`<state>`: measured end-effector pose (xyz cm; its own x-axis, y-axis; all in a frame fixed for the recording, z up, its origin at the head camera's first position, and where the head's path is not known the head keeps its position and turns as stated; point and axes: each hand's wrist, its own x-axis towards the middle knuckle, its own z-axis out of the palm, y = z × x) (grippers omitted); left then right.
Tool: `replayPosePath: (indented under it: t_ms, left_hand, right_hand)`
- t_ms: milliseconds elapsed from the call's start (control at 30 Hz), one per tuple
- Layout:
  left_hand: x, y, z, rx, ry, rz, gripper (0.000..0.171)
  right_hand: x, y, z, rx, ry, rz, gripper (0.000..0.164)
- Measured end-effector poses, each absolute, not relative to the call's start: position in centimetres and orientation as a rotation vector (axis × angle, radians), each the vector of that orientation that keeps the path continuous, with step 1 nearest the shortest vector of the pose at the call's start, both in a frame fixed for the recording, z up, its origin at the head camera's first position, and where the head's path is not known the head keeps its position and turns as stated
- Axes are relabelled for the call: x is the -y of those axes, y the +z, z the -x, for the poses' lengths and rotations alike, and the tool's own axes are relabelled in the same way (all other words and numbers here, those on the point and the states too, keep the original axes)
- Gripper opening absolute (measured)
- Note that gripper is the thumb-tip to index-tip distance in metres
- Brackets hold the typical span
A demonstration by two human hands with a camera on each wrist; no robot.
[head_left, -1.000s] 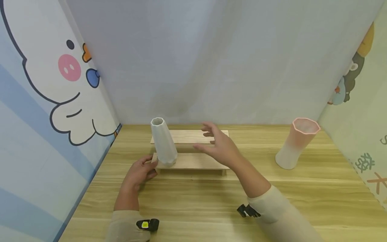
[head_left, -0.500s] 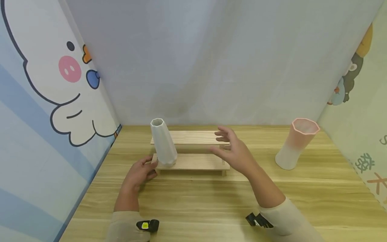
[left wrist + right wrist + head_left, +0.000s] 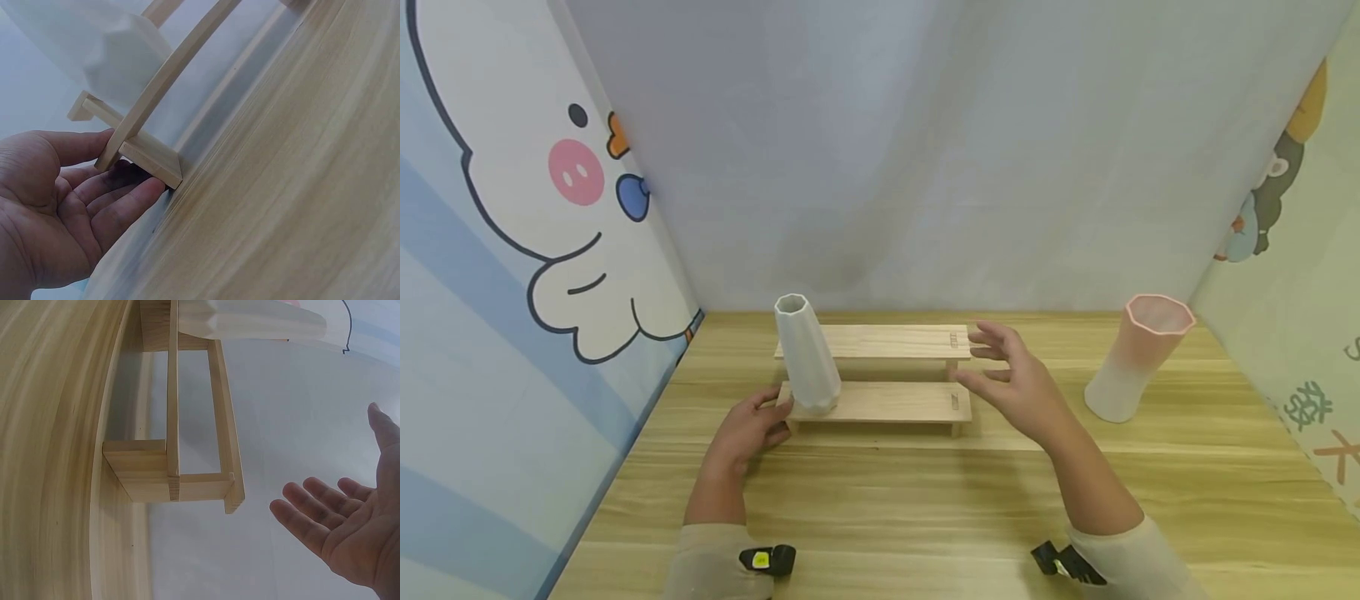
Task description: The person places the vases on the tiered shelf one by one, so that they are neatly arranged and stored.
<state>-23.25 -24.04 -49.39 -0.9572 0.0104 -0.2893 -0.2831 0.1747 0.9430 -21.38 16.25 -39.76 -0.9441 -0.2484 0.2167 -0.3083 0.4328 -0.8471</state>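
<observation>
A two-tier wooden shelf (image 3: 895,403) stands on the table, with a white faceted vase (image 3: 808,358) upright on the left end of its lower board. My left hand (image 3: 748,429) grips that board's left end. In the left wrist view the thumb lies on the board (image 3: 169,78) and the fingers (image 3: 134,203) curl under it against the leg. My right hand (image 3: 1018,387) is just off the shelf's right end, fingers spread and holding nothing. In the right wrist view its palm (image 3: 362,540) shows bare, apart from the shelf (image 3: 140,465).
A pink-and-white vase (image 3: 1138,358) stands on the wooden table (image 3: 880,508) to the right of my right hand. Behind the table hangs a pale grey backdrop (image 3: 925,167). Cartoon-printed panels (image 3: 497,333) close off the left and right sides.
My right hand has moved right, from over the shelf to beyond its right end, uncovering the boards there. The left hand, shelf and both vases stay put.
</observation>
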Motion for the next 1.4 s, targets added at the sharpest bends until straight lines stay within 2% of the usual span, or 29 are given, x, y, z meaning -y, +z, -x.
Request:
replayPosePath:
  t_ms: [800, 1400]
  left_hand:
    - [24.1, -49.7, 23.4, -2.219, 1.862, 0.276, 0.071]
    - [24.1, -49.7, 23.4, -2.22, 1.857, 0.292, 0.071]
  right_hand:
    - [-21.0, -39.6, 20.7, 2.558, 1.459, -0.402, 0.071]
    - [-25.2, -37.6, 19.7, 2.483, 1.451, -0.384, 0.066]
